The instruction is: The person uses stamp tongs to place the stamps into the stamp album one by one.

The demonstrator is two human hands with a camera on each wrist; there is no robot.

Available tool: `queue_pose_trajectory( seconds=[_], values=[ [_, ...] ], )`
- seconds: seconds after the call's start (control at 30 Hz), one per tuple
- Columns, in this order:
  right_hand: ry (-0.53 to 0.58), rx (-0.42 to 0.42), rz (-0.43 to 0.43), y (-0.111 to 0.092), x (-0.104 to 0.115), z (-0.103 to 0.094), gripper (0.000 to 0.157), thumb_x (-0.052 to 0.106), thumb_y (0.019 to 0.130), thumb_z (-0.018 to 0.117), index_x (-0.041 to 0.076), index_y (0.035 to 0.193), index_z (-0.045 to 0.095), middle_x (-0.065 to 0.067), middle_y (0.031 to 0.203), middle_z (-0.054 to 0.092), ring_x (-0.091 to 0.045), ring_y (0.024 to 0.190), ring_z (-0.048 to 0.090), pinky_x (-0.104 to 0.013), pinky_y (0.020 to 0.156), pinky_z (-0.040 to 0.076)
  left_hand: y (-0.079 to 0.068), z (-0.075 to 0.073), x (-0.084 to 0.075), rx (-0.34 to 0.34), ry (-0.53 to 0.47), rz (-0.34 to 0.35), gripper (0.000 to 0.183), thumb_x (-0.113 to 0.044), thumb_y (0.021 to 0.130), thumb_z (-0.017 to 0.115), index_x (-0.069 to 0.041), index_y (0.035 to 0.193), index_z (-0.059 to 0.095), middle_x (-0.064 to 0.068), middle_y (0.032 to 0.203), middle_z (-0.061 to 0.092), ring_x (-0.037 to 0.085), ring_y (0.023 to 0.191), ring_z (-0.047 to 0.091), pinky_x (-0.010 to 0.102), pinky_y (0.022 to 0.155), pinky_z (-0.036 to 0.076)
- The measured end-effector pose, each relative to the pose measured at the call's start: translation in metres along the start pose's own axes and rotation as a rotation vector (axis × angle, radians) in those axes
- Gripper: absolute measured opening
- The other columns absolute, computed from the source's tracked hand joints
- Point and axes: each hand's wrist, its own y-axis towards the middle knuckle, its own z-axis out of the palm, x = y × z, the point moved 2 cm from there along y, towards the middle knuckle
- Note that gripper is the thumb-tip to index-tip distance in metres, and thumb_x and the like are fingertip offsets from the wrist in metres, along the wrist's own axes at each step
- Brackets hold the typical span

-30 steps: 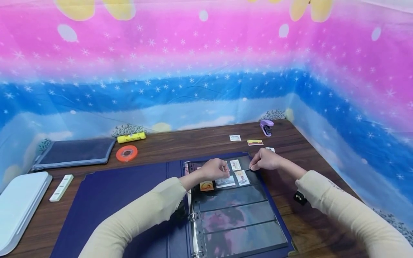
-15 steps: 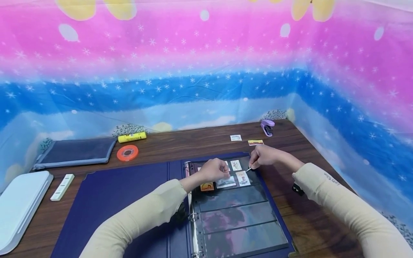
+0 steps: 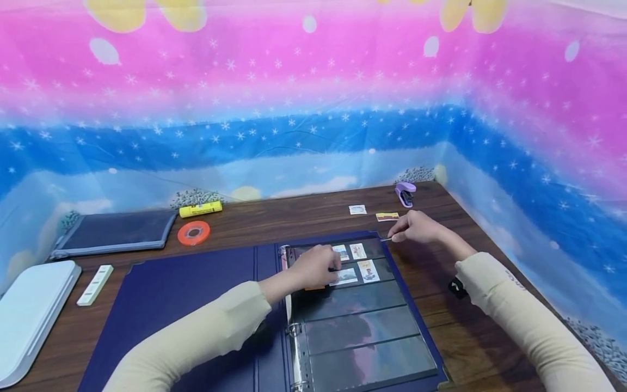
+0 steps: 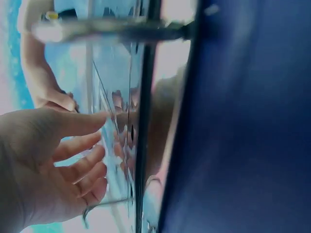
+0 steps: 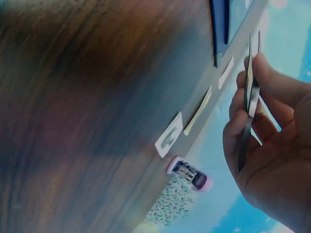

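Observation:
My right hand (image 3: pixel 416 227) holds metal tweezers (image 5: pixel 251 92) between thumb and fingers. Their tips point left, close by the top right corner of an open blue ring binder (image 3: pixel 191 294); in the right wrist view the tips stand slightly apart with no stamp between them. My left hand (image 3: pixel 315 265), fingers loosely bent, is over the upper left of the black pocket page (image 3: pixel 352 299). Around it in the top two rows sit several stamps, among them an upright stamp (image 3: pixel 368 271) and a wider grey stamp (image 3: pixel 345 276). An orange stamp is mostly hidden under that hand.
Beyond the binder lie a pale stamp (image 3: pixel 357 209), a yellow-red stamp (image 3: pixel 387 216) and a purple stapler (image 3: pixel 405 194). To the left are a glue stick (image 3: pixel 201 208), an orange tape roll (image 3: pixel 193 233), a zip pouch (image 3: pixel 117 231) and a white case (image 3: pixel 34 321).
My right hand with the tweezers has moved from the page's right edge up and right to the binder's corner. My left hand has shifted slightly left, uncovering another stamp in the top row.

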Motion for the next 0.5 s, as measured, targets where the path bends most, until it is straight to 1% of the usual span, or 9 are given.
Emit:
queue_pose_trajectory(
  seconds=[0.1,0.2,0.27,0.33,0.4,0.5],
  values=[
    [-0.023,-0.075,0.032,0.004,-0.005,-0.001,0.015,0.015,0.085,0.066,0.007,0.095,0.074,-0.012,0.097,0.071,-0.015,0.077,0.060,-0.028,0.067,0.046,-0.016,-0.003,-0.001,0.031,0.098,0.058,0.019,-0.021,0.081,0.071,-0.010,0.096,0.068,0.004,0.096,0.063,0.017,0.088,0.060,0.030,0.076,0.049],
    [-0.043,-0.155,0.069,0.009,-0.007,-0.002,0.015,0.015,0.085,0.066,0.006,0.095,0.074,-0.012,0.094,0.069,-0.016,0.074,0.056,-0.028,0.066,0.042,-0.030,-0.004,-0.003,0.044,0.153,0.107,0.028,-0.025,0.081,0.071,-0.008,0.102,0.066,0.005,0.095,0.060,0.017,0.085,0.057,0.029,0.075,0.048],
    [-0.055,-0.194,0.088,0.013,-0.008,-0.002,0.017,0.016,0.086,0.065,0.005,0.097,0.073,-0.013,0.095,0.069,-0.018,0.076,0.057,-0.029,0.067,0.042,-0.040,-0.003,-0.005,0.046,0.181,0.122,0.030,-0.026,0.081,0.071,-0.007,0.103,0.064,0.005,0.095,0.058,0.016,0.083,0.055,0.029,0.076,0.046],
    [-0.057,-0.220,0.106,0.019,-0.007,-0.002,0.020,0.017,0.086,0.064,0.005,0.101,0.072,-0.015,0.097,0.069,-0.021,0.080,0.060,-0.031,0.068,0.043,-0.048,-0.002,-0.007,0.051,0.192,0.123,0.028,-0.025,0.081,0.070,-0.007,0.102,0.064,0.004,0.094,0.057,0.016,0.083,0.054,0.030,0.076,0.046],
    [-0.058,-0.239,0.131,0.026,-0.005,-0.001,0.021,0.018,0.087,0.064,0.005,0.102,0.072,-0.015,0.101,0.069,-0.023,0.083,0.061,-0.033,0.069,0.044,-0.054,-0.001,-0.010,0.058,0.191,0.121,0.024,-0.021,0.082,0.069,-0.007,0.100,0.064,0.004,0.095,0.058,0.017,0.085,0.056,0.030,0.079,0.047],
    [-0.073,-0.257,0.154,0.039,-0.001,-0.002,0.022,0.020,0.088,0.063,0.008,0.103,0.072,-0.015,0.105,0.069,-0.025,0.089,0.063,-0.036,0.071,0.045,-0.059,0.000,-0.013,0.056,0.156,0.116,0.019,-0.012,0.082,0.068,-0.004,0.098,0.063,0.006,0.096,0.060,0.019,0.088,0.059,0.030,0.081,0.048]
  ],
)
